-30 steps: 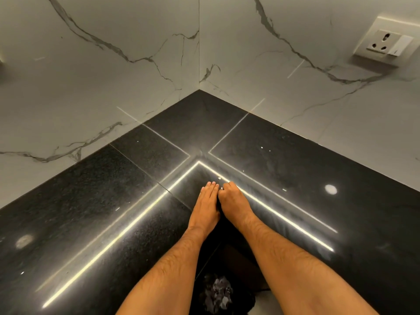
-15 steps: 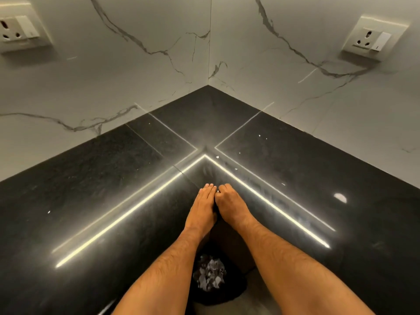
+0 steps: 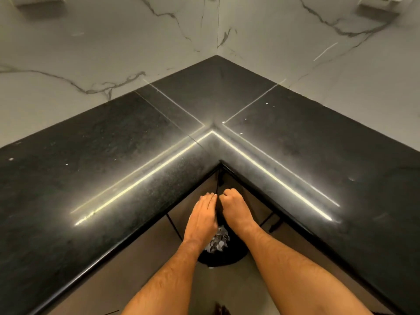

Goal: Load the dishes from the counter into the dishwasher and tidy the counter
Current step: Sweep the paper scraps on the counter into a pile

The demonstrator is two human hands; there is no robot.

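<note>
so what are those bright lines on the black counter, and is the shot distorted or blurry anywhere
Head view: the bright lines are glare from strip lighting, mirrored in the polished black counter. The wide-angle lens makes the counter edges splay outward. The left hand and right hand are evenly lit and sharp, while the black bin beneath them sits in shadow. The wall sockets are cropped.

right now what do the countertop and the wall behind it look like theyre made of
Countertop: looks like polished black granite or similar stone, finely speckled, mirroring the strip lights. Wall: white marble-look slabs or large tiles with grey veins and a duller sheen; real marble or printed porcelain, I cannot tell.
</note>
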